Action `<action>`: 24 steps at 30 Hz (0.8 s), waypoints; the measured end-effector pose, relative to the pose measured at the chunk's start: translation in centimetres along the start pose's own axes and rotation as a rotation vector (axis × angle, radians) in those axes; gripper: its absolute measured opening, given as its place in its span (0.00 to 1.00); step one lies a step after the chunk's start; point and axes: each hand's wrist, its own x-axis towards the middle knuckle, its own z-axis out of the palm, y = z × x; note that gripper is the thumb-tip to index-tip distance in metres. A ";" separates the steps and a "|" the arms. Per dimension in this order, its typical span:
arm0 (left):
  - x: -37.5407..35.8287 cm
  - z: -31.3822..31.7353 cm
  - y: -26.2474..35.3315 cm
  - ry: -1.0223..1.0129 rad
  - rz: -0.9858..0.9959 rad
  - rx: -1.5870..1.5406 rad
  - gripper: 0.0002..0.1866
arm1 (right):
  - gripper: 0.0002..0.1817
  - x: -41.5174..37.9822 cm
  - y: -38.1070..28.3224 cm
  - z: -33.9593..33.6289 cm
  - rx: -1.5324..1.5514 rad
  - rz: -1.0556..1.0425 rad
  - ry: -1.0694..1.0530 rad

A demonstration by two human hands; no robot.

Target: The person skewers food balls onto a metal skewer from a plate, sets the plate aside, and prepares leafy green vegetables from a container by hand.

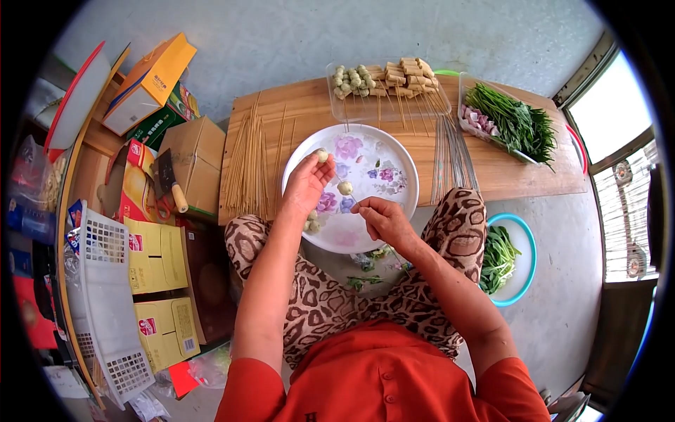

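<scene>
Over the white flower-patterned plate (387,151), my left hand (307,184) pinches a pale greenish food ball (321,155) at its fingertips. My right hand (384,221) is closed on the lower end of a thin skewer (354,200). One ball (344,188) is threaded on that skewer, which points up and to the left. Several loose balls (311,224) lie at the plate's left edge, partly behind my left wrist. Bamboo skewers (247,169) are spread on the wooden board left of the plate.
At the back, a clear tray (341,112) holds skewered balls and brown rolls. Metal skewers (453,158) lie to the right, near a tub of green vegetables (513,116). A blue-rimmed basin (532,257) with greens stands on the floor. Boxes (158,257) and a cleaver (167,172) are at left.
</scene>
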 end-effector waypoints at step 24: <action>-1.8 2.1 -0.5 -0.187 -0.149 0.131 0.14 | 0.10 1.3 0.9 0.1 0.163 -0.042 0.107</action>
